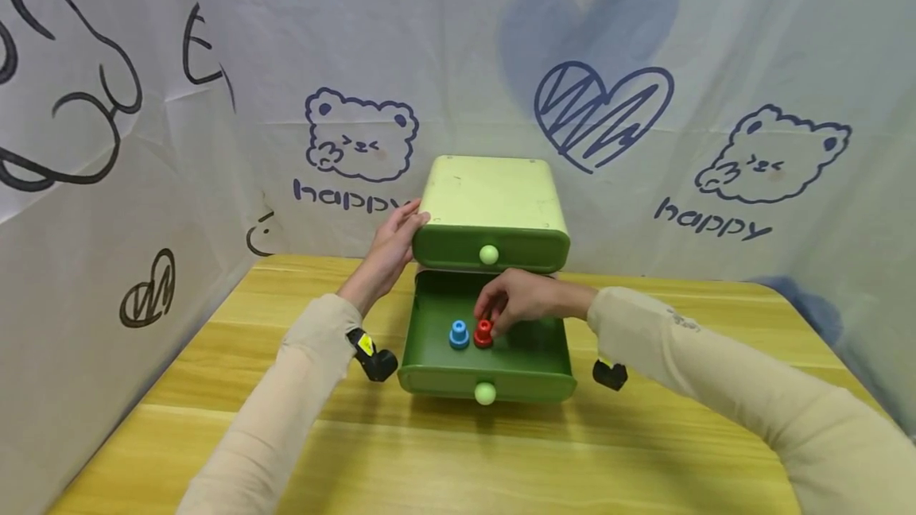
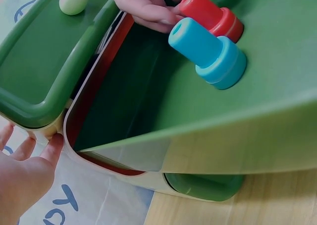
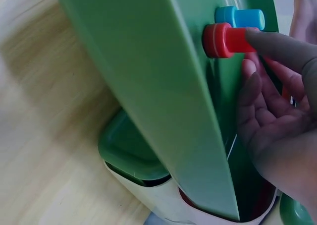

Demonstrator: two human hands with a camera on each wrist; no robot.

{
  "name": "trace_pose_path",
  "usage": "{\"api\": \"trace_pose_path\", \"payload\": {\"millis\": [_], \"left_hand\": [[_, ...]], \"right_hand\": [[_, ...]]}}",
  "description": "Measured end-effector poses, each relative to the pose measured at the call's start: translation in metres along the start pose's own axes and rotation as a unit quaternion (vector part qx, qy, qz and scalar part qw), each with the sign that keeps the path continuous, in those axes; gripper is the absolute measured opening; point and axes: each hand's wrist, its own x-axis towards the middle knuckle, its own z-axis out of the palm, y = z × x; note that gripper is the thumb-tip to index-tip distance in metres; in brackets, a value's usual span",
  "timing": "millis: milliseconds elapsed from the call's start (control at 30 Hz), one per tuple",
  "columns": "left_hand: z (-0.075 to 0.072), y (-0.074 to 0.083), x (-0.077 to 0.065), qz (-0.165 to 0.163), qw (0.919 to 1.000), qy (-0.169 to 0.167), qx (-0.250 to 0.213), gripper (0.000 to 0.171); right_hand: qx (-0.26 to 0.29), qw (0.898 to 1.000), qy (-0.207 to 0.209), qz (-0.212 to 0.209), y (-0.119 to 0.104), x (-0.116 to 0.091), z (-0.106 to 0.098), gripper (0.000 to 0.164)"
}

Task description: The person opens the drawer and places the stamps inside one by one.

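Note:
A red stepped peg (image 1: 483, 334) stands upright in the pulled-out lower drawer (image 1: 515, 356). My right hand (image 1: 521, 295) reaches in from the right and pinches its narrow top between thumb and fingers. Close on the left stands a blue peg (image 1: 459, 334) of the same shape, also upright. With fairly straight fingers, my left hand (image 1: 393, 245) rests against the left side of the small green cabinet (image 1: 494, 189). In the left wrist view, those fingertips (image 2: 53, 148) touch the cabinet wall near the drawer opening.
The closed upper drawer (image 1: 458, 249) has a pale round knob (image 1: 489, 254), and the lower drawer's front carries another knob (image 1: 485, 394). The cabinet stands on a wood-grain table (image 1: 401, 451). Behind it hangs a white cloth (image 1: 458, 62) with drawn bears and hearts.

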Motion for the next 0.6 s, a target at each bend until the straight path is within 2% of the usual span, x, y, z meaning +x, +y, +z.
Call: {"api": "trace_pose_path", "payload": {"millis": [133, 300, 600], "left_hand": [[0.001, 0.000, 0.000, -0.004, 1.0000, -0.001, 0.005, 0.064], [0.001, 0.000, -0.001, -0.008, 1.0000, 0.002, 0.004, 0.065], [0.002, 0.001, 0.000, -0.012, 0.9999, 0.006, 0.007, 0.065]], "right_hand": [[-0.002, 1.000, 0.019, -0.005, -0.001, -0.008, 0.000, 0.029], [-0.013, 0.998, 0.067, -0.014, -0.008, -0.020, -0.002, 0.028], [0.035, 0.988, 0.143, -0.046, -0.025, -0.052, -0.014, 0.023]]}}
